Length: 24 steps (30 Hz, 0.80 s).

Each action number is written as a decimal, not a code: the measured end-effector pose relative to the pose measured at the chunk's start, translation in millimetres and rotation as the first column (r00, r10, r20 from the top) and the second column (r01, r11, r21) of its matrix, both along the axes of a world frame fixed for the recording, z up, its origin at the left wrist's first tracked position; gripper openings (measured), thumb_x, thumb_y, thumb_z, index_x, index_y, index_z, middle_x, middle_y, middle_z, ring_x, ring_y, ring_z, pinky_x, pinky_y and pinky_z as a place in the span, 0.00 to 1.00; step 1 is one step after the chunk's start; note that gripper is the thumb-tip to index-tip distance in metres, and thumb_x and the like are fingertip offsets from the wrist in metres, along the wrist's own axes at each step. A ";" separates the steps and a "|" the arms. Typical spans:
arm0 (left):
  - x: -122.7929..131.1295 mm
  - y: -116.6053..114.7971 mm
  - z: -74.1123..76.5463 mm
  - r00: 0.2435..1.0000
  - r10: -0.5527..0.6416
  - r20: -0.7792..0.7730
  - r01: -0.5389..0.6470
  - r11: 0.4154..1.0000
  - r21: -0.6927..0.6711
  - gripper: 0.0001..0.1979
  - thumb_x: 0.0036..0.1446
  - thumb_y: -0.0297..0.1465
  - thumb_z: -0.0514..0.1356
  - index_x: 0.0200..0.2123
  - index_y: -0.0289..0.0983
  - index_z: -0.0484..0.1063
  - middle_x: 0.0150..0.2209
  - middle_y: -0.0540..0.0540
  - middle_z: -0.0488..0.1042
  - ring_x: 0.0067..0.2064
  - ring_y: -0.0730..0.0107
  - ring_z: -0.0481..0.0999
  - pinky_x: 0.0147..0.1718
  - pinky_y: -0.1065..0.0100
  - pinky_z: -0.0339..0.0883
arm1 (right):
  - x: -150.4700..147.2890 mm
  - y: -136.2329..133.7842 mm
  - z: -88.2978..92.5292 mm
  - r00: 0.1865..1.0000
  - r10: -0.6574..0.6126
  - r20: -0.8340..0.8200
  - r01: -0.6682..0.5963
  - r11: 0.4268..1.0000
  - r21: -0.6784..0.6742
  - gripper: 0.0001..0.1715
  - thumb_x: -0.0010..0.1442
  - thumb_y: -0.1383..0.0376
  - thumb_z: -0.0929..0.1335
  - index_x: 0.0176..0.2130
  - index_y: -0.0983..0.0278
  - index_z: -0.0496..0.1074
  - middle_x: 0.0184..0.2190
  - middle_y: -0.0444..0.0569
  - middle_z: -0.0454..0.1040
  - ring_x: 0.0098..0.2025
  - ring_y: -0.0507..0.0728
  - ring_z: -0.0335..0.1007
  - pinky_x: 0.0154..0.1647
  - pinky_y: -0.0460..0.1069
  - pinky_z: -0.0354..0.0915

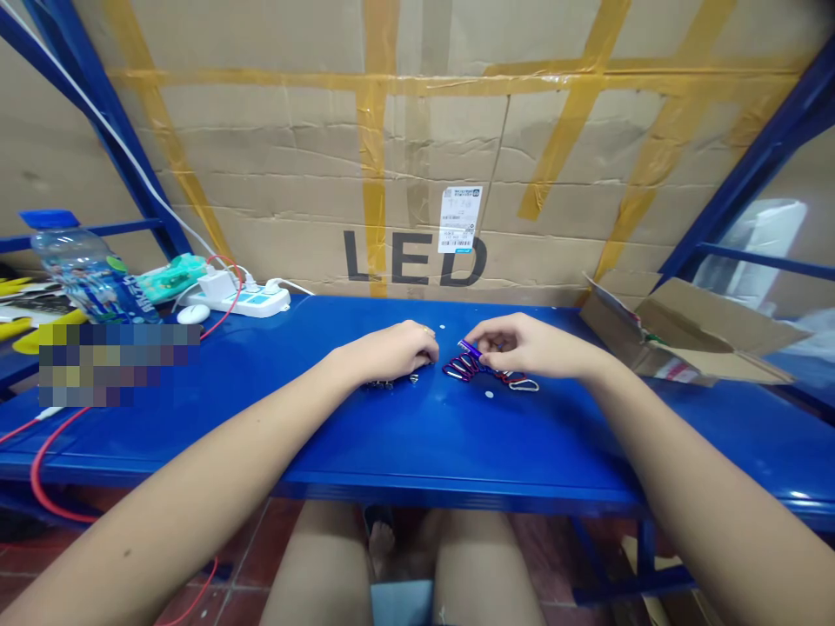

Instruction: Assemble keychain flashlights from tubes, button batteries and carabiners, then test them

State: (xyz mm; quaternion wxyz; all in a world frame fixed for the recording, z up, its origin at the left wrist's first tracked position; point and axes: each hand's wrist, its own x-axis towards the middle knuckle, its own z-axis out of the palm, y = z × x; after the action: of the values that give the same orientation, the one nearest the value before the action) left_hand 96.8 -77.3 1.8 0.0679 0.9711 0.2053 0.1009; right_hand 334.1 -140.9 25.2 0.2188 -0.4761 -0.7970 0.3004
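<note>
My right hand [512, 345] is closed, with a small purple metal tube-like piece [468, 349] between thumb and fingers; its exact kind does not show. Just below, several coloured carabiners [460, 369] lie fanned on the blue table [391, 443], dark red and purple. A silver carabiner [524, 385] sits at their right end. My left hand [404, 349] rests low at the table with fingers curled and fingertips pressed together, and whatever they hold is hidden. Small metal ring-like parts [413, 378] show under it, partly covered by the hand.
An open cardboard box [678, 335] stands at the right. At the left are a water bottle [91, 269], a white power strip [261, 300] and a red cable [49, 461]. A large taped carton [293, 174] fills the back.
</note>
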 end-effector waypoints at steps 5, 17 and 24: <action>1.8 -3.0 2.0 0.998 0.022 -0.051 -0.021 0.999 0.024 0.12 0.60 0.21 0.56 0.38 0.36 0.79 0.37 0.43 0.78 0.40 0.65 0.74 0.42 0.65 0.64 | 0.3 4.9 -4.9 0.999 0.001 -0.044 -0.001 1.000 0.001 0.14 0.50 0.65 0.68 0.38 0.66 0.76 0.27 0.43 0.71 0.28 0.50 0.63 0.28 0.45 0.62; -4.6 2.4 3.8 0.998 0.009 0.056 -0.007 0.999 -0.033 0.14 0.60 0.21 0.53 0.38 0.35 0.79 0.40 0.44 0.78 0.42 0.67 0.75 0.44 0.66 0.65 | 4.7 9.9 -7.6 0.990 0.003 -0.139 0.002 0.999 0.037 0.09 0.51 0.64 0.69 0.35 0.65 0.70 0.26 0.42 0.71 0.28 0.51 0.65 0.31 0.47 0.63; -9.2 4.8 7.7 0.994 0.096 -0.056 -0.096 0.995 0.003 0.08 0.58 0.27 0.58 0.35 0.37 0.79 0.37 0.46 0.80 0.39 0.66 0.76 0.40 0.65 0.64 | 3.2 9.1 -7.7 0.976 0.003 -0.219 0.007 0.999 0.045 0.08 0.51 0.66 0.70 0.33 0.64 0.68 0.32 0.47 0.76 0.33 0.53 0.70 0.37 0.49 0.66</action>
State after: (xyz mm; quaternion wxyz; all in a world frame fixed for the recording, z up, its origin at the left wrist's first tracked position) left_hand 87.7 -72.5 9.5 0.0571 0.9626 0.2535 0.0767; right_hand 337.3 -131.8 17.5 0.3164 -0.4358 -0.7741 0.3327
